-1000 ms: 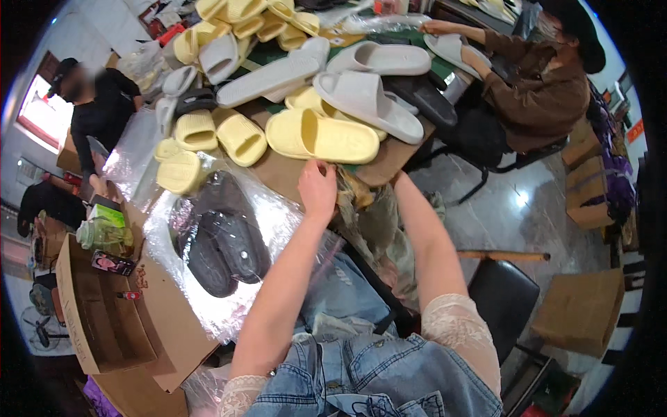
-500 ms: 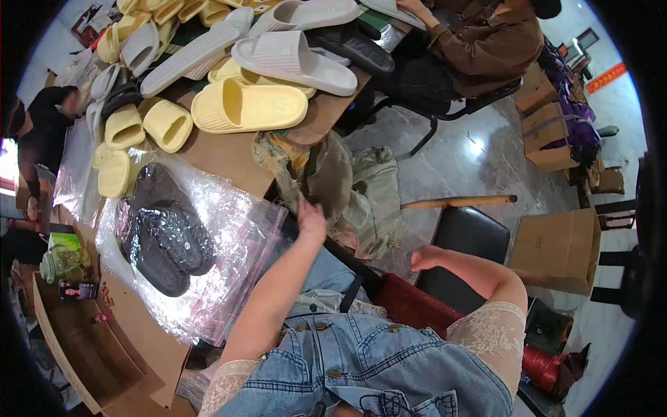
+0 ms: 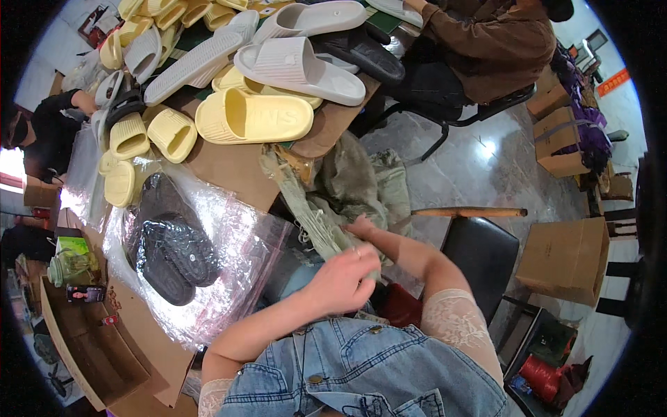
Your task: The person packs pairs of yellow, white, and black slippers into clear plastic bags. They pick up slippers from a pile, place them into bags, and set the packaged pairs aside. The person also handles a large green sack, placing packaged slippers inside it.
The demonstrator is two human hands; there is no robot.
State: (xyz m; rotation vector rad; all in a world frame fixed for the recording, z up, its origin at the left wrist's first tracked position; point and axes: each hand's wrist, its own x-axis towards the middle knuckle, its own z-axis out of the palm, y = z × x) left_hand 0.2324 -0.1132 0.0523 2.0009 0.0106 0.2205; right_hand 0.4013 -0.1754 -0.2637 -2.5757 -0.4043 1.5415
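A worn greenish-grey woven sack [image 3: 389,184] with a frayed edge hangs beside the table's near corner. My left hand [image 3: 344,278], a ring on one finger, is closed on the sack's frayed edge in front of my body. Just beyond it my right hand [image 3: 360,226] reaches to the sack's folds; its fingers are blurred and partly hidden. To the left, a pair of black slippers [image 3: 177,243] in a clear plastic bag [image 3: 243,243] lies on the table.
Yellow slippers [image 3: 253,118] and grey slippers [image 3: 302,69] are heaped on the table [image 3: 229,170]. A wooden stick [image 3: 469,212] lies by a black chair seat [image 3: 479,260]. Cardboard boxes [image 3: 563,260] stand at right. One person [image 3: 479,48] sits across; another [image 3: 52,132] is at far left.
My left hand has drawn the sack's edge toward my body and to the right. My right hand has moved from over the chair leftward to the sack. The person at left has shifted.
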